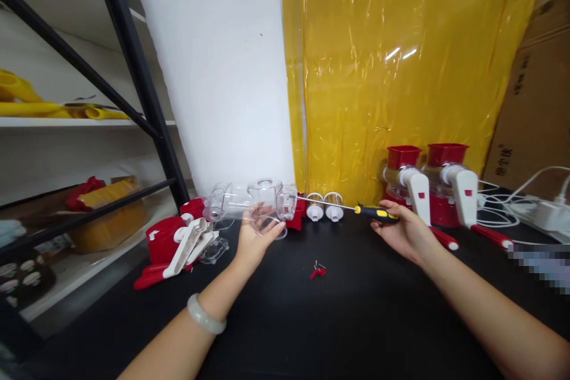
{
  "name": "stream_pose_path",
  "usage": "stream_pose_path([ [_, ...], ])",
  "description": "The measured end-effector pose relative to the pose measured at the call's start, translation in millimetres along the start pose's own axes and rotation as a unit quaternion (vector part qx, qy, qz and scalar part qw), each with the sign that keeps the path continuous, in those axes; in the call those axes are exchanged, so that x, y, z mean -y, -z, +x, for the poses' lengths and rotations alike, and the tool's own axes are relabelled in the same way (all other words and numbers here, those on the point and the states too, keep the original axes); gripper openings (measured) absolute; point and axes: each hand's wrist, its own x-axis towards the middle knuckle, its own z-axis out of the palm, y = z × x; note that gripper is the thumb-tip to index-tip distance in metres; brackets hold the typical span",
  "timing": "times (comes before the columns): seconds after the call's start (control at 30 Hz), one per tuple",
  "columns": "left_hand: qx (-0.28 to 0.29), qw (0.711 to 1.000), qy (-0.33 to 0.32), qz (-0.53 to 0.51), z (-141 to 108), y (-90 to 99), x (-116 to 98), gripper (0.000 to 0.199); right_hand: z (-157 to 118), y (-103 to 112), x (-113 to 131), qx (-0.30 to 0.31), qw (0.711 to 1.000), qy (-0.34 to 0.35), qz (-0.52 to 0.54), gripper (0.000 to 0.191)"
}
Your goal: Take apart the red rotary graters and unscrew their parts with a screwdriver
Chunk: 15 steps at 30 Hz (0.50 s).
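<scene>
My left hand (258,233) is closed on a clear plastic housing (266,193), held above the black table. In my right hand (403,230) is a screwdriver (377,214) with a black and yellow handle, its long shaft pointing left. The shaft's end reaches the right side of the clear housing; whether it touches cannot be made out. Small red pieces and screws (318,272) lie on the table below and between my hands. Behind the shaft stand two metal grater drums (333,206) with white ends.
Two red and white graters (447,190) stand at the right near white cables (499,205). Red and white parts (167,243) lie on the left of the black table (356,320). A black-framed shelf (129,53) borders the left; a yellow sheet (392,71) hangs behind.
</scene>
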Motion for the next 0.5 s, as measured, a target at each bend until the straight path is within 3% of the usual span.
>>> stream_pose_path([
  [0.1, 0.008, 1.000, -0.003, 0.002, 0.6, 1.4, 3.0, 0.068, -2.4, -0.5, 6.1, 0.014, 0.999, -0.004, 0.051, 0.027],
  [0.2, 0.009, 1.000, -0.006, 0.002, 0.8, 2.4, 5.3, 0.067, -2.9, -0.9, 6.0, 0.011, 1.000, 0.002, 0.020, 0.016],
  [0.33, 0.010, 1.000, 0.001, 0.010, 0.0, 1.6, 4.6, 0.067, -0.3, 0.5, -1.8, -0.015, 0.993, -0.010, -0.118, 0.062],
  [0.43, 0.014, 1.000, 0.005, 0.014, -0.9, 0.3, 2.1, 0.068, 2.5, 3.5, -7.2, -0.004, 0.979, 0.005, -0.202, 0.054],
  [0.5, 0.016, 1.000, 0.003, 0.013, -1.2, -0.3, 0.1, 0.068, 4.0, 4.9, -8.8, 0.013, 0.979, 0.031, -0.199, 0.041],
])
